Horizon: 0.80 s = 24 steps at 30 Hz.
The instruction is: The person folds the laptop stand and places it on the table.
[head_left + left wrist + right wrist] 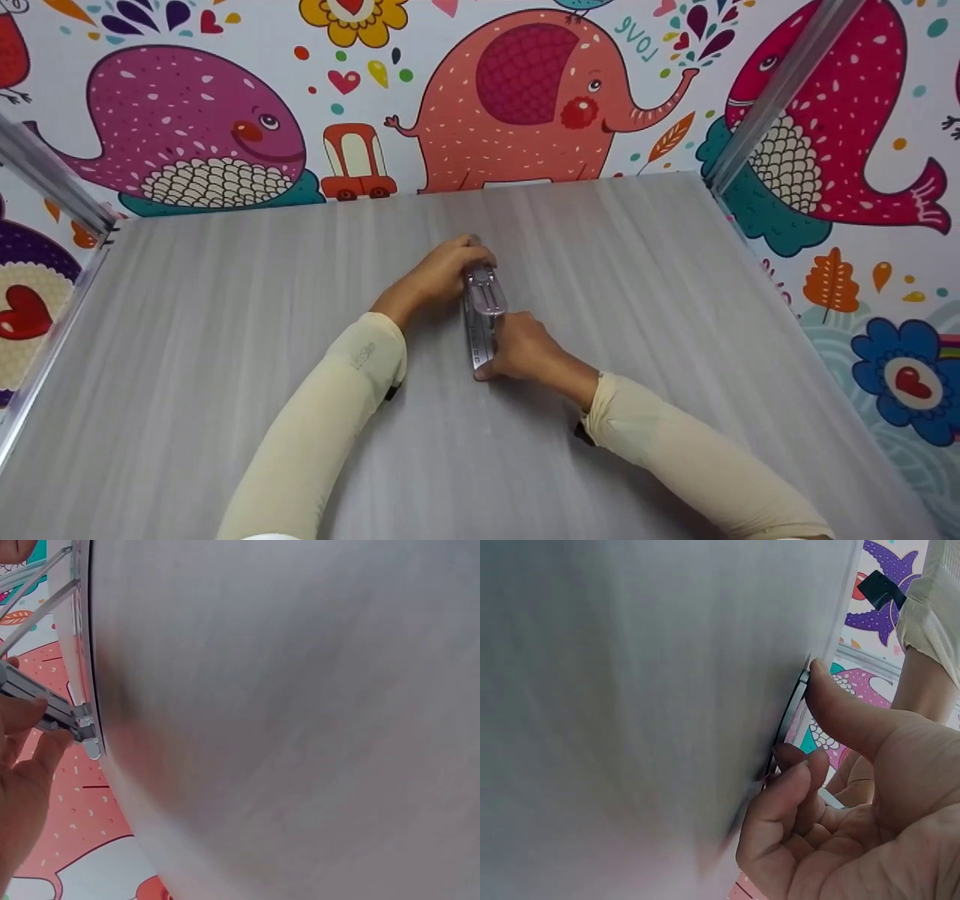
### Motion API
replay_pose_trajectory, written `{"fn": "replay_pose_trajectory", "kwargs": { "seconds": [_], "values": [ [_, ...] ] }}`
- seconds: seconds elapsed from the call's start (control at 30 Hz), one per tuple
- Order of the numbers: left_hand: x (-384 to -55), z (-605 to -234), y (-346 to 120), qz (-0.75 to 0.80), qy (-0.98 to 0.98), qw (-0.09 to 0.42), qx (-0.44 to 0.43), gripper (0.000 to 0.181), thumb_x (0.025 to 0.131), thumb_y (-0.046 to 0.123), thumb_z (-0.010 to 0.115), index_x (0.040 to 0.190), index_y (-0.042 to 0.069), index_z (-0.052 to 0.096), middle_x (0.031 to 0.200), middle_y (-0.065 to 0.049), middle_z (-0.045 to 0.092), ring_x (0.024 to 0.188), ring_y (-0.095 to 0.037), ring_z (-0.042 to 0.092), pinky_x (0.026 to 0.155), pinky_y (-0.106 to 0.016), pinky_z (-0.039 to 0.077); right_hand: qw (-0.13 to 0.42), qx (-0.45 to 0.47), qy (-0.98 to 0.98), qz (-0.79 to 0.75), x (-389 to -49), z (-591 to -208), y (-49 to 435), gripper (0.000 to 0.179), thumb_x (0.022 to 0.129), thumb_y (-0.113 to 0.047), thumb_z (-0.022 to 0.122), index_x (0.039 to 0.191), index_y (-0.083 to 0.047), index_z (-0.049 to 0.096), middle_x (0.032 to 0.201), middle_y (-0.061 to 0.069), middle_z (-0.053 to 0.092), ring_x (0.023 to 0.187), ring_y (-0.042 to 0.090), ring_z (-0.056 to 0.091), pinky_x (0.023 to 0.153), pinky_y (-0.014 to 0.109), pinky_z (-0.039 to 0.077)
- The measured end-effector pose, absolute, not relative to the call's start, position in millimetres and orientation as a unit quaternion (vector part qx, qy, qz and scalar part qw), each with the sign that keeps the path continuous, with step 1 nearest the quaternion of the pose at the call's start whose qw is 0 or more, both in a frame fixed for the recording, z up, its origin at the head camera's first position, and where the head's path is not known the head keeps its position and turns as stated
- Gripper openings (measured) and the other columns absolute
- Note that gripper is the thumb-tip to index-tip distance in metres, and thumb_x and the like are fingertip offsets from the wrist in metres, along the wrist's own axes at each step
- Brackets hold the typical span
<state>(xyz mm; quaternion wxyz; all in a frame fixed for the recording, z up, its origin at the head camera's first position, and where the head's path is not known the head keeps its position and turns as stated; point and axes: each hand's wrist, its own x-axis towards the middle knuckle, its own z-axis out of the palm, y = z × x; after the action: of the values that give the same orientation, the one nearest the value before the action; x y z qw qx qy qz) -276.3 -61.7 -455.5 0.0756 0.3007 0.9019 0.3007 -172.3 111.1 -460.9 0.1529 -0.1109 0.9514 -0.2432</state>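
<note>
A narrow silver folding metal stand [489,294] stands partly unfolded on the grey wood-grain table [225,337], its slotted base along the tabletop. At its far end my left hand [442,271] grips the upper part. The left wrist view shows the fingers and thumb of that hand [30,772] pinching a grey bar near its hinge. My right hand [529,349] holds the near end, thumb at the tip of the base. In the right wrist view the curled fingers of this hand [870,787] lie against the thin dark-edged base [792,709], which is partly hidden.
A wall [409,75] printed with cartoon animals rises behind the table. Clear plastic-looking posts [780,97] stand at the back corners. Cream sleeves [315,427] cover both forearms.
</note>
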Motion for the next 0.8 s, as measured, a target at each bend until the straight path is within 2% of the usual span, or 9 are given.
{"fn": "replay_pose_trajectory", "kwargs": {
  "seconds": [0.27, 0.5, 0.8],
  "values": [
    [-273, -454, -63, 0.300, 0.905, 0.084, 0.288, 0.046, 0.093, -0.009, 0.060, 0.127, 0.020, 0.069, 0.129, -0.008, 0.056, 0.119, -0.025, 0.055, 0.112, -0.042, 0.047, 0.147, -0.127, 0.953, -0.230, -172, -461, 112, 0.056, 0.060, -0.038, 0.099, 0.091, -0.006, 0.064, 0.076, 0.003, 0.063, 0.069, 0.019, 0.058, 0.064, 0.037, 0.052],
    [-273, -455, -65, 0.276, 0.911, 0.060, 0.301, 0.053, 0.089, -0.016, 0.055, 0.125, 0.019, 0.070, 0.123, -0.011, 0.060, 0.116, -0.028, 0.057, 0.109, -0.043, 0.047, 0.149, -0.137, 0.958, -0.202, -170, -460, 111, 0.046, 0.064, -0.040, 0.097, 0.074, -0.011, 0.063, 0.070, 0.002, 0.061, 0.063, 0.019, 0.056, 0.059, 0.037, 0.049],
    [-270, -455, -69, 0.279, 0.914, 0.062, 0.288, 0.055, 0.090, -0.015, 0.054, 0.127, 0.021, 0.070, 0.126, -0.009, 0.059, 0.119, -0.027, 0.056, 0.112, -0.043, 0.046, 0.172, -0.148, 0.966, -0.126, -171, -451, 106, 0.043, 0.071, -0.041, 0.092, 0.074, -0.010, 0.063, 0.072, 0.005, 0.061, 0.063, 0.021, 0.056, 0.056, 0.040, 0.048]
  ]
}}
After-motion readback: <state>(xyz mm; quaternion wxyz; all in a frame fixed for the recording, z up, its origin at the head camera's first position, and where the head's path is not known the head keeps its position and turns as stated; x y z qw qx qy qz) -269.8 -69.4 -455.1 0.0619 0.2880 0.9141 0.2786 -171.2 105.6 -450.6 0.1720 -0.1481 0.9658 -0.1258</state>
